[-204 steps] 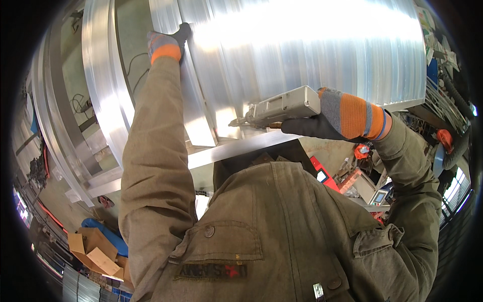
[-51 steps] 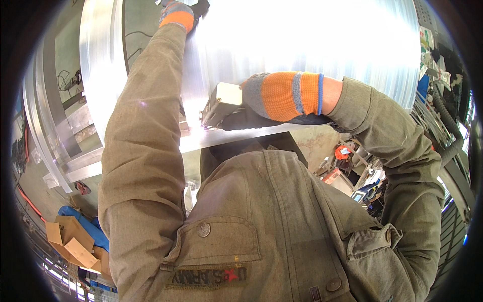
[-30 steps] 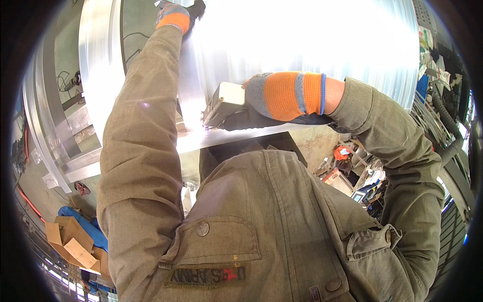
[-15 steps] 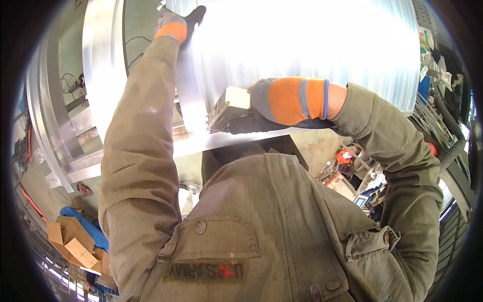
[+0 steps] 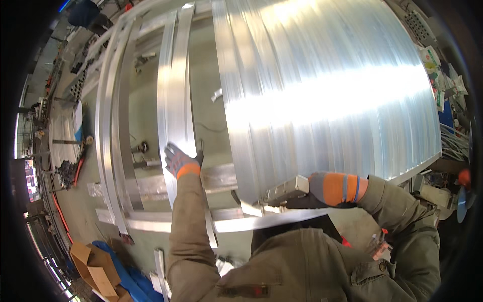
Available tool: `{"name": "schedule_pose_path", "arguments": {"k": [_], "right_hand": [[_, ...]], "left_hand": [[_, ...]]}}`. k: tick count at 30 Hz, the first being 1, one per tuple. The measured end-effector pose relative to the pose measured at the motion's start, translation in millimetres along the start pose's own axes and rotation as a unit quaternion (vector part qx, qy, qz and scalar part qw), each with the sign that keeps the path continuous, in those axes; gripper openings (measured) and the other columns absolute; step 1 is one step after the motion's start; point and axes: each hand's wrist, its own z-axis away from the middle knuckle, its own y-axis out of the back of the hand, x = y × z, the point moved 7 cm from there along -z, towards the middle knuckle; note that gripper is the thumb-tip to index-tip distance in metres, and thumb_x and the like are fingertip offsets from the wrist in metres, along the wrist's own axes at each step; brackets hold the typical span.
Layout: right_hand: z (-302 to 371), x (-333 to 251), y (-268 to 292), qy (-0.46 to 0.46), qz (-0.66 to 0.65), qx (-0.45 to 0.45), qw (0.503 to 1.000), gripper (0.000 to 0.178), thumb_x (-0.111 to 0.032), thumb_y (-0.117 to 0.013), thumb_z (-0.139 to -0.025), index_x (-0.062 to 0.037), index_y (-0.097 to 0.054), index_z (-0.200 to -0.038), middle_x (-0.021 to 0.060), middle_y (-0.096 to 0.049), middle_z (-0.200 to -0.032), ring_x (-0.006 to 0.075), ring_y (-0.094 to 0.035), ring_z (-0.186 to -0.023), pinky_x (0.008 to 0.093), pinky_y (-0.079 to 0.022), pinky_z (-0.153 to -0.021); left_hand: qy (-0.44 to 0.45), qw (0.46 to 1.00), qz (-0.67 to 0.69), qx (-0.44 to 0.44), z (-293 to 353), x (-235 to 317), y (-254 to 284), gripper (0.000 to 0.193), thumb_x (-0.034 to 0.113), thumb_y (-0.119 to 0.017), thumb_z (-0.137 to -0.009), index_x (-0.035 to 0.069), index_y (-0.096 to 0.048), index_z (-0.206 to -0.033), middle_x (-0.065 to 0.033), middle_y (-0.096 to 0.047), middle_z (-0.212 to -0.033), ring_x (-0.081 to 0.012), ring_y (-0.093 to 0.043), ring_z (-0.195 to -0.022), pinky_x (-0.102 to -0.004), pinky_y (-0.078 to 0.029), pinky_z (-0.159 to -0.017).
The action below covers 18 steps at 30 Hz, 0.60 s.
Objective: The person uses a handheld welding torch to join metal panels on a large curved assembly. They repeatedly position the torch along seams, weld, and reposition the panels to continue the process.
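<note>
My left hand [image 5: 182, 160], in a grey glove with an orange cuff, rests on a long, shiny metal strip [image 5: 176, 95]. Its fingers are spread across the strip, with the thumb at the right edge. At the near left corner of a wide ribbed metal panel [image 5: 307, 136], my gloved right hand [image 5: 334, 189] is closed around a boxy, pale metal welding gun [image 5: 288, 190]. The gun's tip points left, low over the panel's near edge and the frame rail [image 5: 151, 221]. My right fingers are partly hidden behind the gun.
More long metal strips [image 5: 108, 131] lie across the frame at the left. A cardboard box [image 5: 98, 269] and blue sheeting [image 5: 133, 279] are at the lower left. Rods [image 5: 455, 135] and bags [image 5: 437, 70] stand at the right. Another person [image 5: 88, 15] is at the far upper left.
My left hand has left the panel's left edge and come onto the separate strip. The bright spark at the gun's tip and the white glare have faded. My view has shifted.
</note>
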Motion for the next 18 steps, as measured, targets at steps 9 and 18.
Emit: {"name": "schedule_pose_path", "arguments": {"k": [9,18], "right_hand": [[1.7,24.8,-28.7,-0.029,-0.016,-0.044,0.999,0.033,-0.015,-0.077,-0.094,-0.0002,-0.068,-0.122,0.0152,-0.069,-0.118,0.0276,-0.068,-0.112,0.0382,-0.053,-0.101],[5.2,23.2,-28.7,0.037,-0.038,0.038,0.998,0.025,-0.015,-0.072,-0.090,0.0014,-0.072,-0.110,0.0224,-0.074,-0.099,0.0402,-0.072,-0.095,0.0461,-0.057,-0.087]], "left_hand": [[0.070,0.997,-0.011,-0.042,-67.8,-97.6,-21.1,0.119,0.056,-0.093,-0.074,-0.001,-0.036,-0.162,-0.0220,-0.055,-0.150,-0.0385,-0.054,-0.140,-0.0480,-0.051,-0.113],[0.055,0.987,0.151,-0.029,-54.2,-84.3,-15.1,0.104,0.064,-0.090,-0.073,-0.001,-0.053,-0.145,-0.0277,-0.057,-0.144,-0.0462,-0.059,-0.131,-0.0521,-0.052,-0.109]]}}
